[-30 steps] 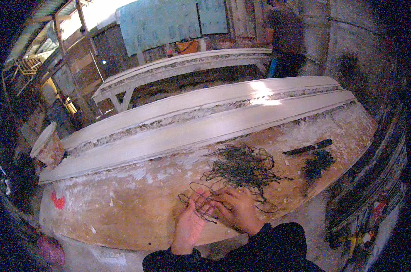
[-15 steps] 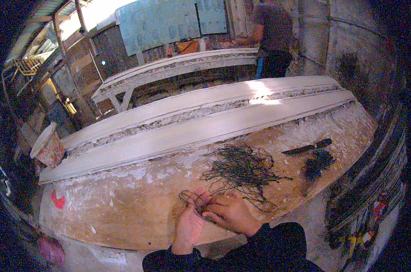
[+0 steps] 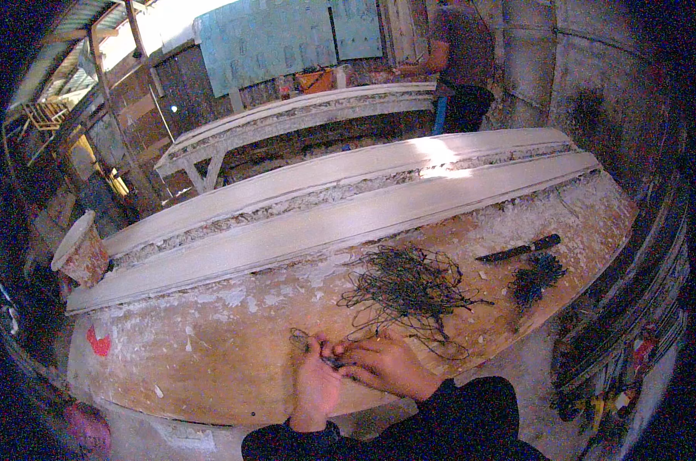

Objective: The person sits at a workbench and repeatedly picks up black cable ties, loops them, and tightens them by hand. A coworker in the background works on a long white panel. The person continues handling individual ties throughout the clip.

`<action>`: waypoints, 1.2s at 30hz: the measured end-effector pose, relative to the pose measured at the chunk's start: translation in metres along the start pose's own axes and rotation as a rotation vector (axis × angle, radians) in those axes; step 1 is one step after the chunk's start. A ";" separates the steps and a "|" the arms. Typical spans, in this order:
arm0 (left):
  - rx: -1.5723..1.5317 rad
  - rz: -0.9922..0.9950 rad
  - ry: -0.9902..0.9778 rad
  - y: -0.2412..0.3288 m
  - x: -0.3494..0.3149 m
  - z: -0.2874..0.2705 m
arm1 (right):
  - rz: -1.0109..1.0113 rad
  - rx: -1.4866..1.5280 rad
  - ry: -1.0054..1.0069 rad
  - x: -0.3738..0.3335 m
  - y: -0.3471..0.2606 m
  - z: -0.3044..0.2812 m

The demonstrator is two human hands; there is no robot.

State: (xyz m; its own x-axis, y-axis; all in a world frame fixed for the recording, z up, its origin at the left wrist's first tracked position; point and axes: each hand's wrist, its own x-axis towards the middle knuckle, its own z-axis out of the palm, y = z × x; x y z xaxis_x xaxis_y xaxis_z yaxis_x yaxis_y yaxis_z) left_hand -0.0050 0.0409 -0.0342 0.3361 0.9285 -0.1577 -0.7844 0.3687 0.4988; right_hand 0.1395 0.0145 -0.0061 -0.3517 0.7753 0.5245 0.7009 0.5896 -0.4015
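Observation:
My left hand (image 3: 317, 378) is palm up near the front of the wooden table (image 3: 202, 369), its fingers curled around a short dark wire-like strand (image 3: 299, 335) that loops out past the fingertips. Against it, my right hand (image 3: 386, 364) pinches the same strand with thumb and fingers. Just beyond my hands lies a loose tangle of thin dark strands (image 3: 409, 288). To its right is a dark-handled knife (image 3: 521, 249), and below the knife a small pile of short dark pieces (image 3: 535, 278).
White planks (image 3: 317, 224) run along the table's far half, with a crusted bucket (image 3: 82, 252) at their left end. A red patch (image 3: 98, 340) marks the table's left. Behind stands a pale bench (image 3: 286, 117); a person (image 3: 465, 65) is at its right end.
My left fingers have curled in more, and the loop of strand beyond them looks smaller. My right hand has shifted slightly, staying close against the left.

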 end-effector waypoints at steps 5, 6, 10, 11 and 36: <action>-0.183 0.197 0.272 0.009 0.008 -0.007 | 0.121 -0.070 0.068 -0.002 0.003 -0.009; -0.231 0.191 0.264 0.012 0.007 -0.009 | 0.147 -0.151 0.118 -0.002 0.007 -0.011; -0.231 0.131 0.178 0.019 0.005 -0.016 | 0.298 -0.387 0.175 -0.002 0.020 -0.012; -0.228 0.117 0.180 0.019 0.005 -0.017 | 0.359 -0.454 0.128 -0.003 0.022 -0.010; 0.143 0.037 0.066 0.004 -0.005 0.013 | -0.076 0.164 -0.036 -0.001 0.006 -0.002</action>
State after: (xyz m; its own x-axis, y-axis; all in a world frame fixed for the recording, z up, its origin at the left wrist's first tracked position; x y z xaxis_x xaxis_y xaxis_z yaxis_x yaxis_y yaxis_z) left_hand -0.0035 0.0370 -0.0204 0.2697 0.9441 -0.1897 -0.7117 0.3281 0.6212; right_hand 0.1449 0.0168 -0.0079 -0.4239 0.7331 0.5318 0.5618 0.6734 -0.4805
